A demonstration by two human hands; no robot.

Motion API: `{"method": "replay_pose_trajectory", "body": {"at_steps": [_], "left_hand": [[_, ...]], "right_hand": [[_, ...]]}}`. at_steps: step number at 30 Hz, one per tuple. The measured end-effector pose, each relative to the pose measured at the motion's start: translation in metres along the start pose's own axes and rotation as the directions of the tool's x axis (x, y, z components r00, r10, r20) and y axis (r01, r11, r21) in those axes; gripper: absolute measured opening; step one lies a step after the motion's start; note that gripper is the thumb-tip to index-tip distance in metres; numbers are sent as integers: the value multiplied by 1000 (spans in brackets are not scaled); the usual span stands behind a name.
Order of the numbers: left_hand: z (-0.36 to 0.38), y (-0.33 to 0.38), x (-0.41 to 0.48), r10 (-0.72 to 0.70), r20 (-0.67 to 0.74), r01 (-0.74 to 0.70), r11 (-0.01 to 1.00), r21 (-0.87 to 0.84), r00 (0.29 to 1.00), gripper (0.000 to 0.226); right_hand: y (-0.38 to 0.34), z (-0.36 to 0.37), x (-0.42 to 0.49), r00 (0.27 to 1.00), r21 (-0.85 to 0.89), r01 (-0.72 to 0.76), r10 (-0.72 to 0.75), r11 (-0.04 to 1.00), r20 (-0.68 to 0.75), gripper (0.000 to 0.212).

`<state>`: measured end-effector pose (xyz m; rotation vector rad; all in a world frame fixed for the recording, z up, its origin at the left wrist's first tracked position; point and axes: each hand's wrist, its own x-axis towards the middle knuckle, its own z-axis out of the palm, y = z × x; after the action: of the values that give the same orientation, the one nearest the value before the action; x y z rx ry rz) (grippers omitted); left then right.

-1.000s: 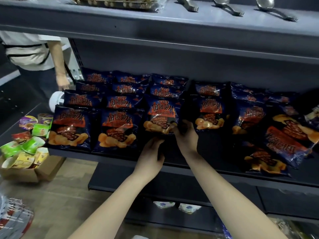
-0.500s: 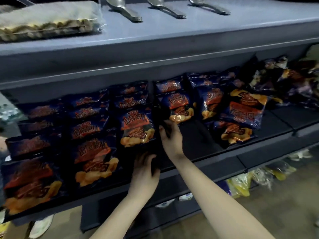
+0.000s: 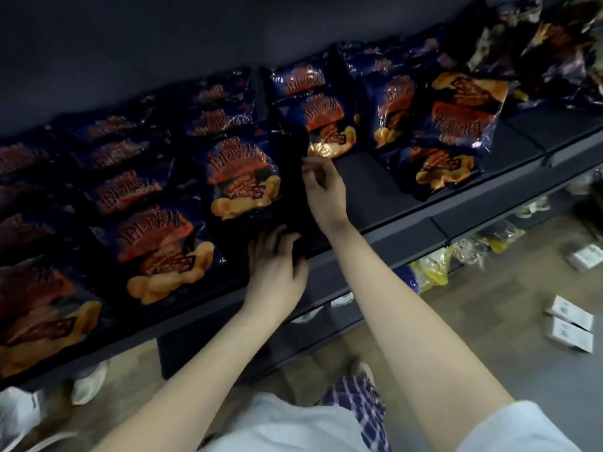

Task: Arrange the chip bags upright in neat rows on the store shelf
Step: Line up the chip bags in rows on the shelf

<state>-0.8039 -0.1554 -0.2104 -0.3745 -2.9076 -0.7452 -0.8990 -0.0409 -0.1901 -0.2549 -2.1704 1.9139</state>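
Dark blue chip bags with orange print stand in rows on the dark shelf (image 3: 408, 230). The front chip bag (image 3: 241, 181) of the middle row stands upright. My left hand (image 3: 277, 265) grips its lower right corner at the shelf's front edge. My right hand (image 3: 323, 187) pinches its right edge higher up, just below the neighbouring bag (image 3: 326, 125). Further right, a loose pile of chip bags (image 3: 456, 115) lies tumbled, with one bag (image 3: 440, 168) flat on the shelf.
Bare shelf shows between my right hand and the flat bag. Yellow packets (image 3: 430, 269) sit on the lower shelf. Small white boxes (image 3: 569, 324) lie on the floor at the right. A white plastic bag (image 3: 16, 415) is at the bottom left.
The view has swung right and tilted down, so the upper shelf is out of sight. Both hands stay on the same bag; my right hand has slid up its right edge.
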Motion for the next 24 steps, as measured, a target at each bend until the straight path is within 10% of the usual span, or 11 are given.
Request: {"method": "replay_pose_trajectory", "body": {"at_steps": [15,24], "left_hand": [[-7,78,68,-243,-146,174,911,-373,959,44],[8,83,164,-593,-11,406,565,-718,805,72]], "right_hand": [[-7,-46,21,987,150,-29,5,988,159,25],[-18,-87,90,932,-40,-10,24,999,363,41]]}}
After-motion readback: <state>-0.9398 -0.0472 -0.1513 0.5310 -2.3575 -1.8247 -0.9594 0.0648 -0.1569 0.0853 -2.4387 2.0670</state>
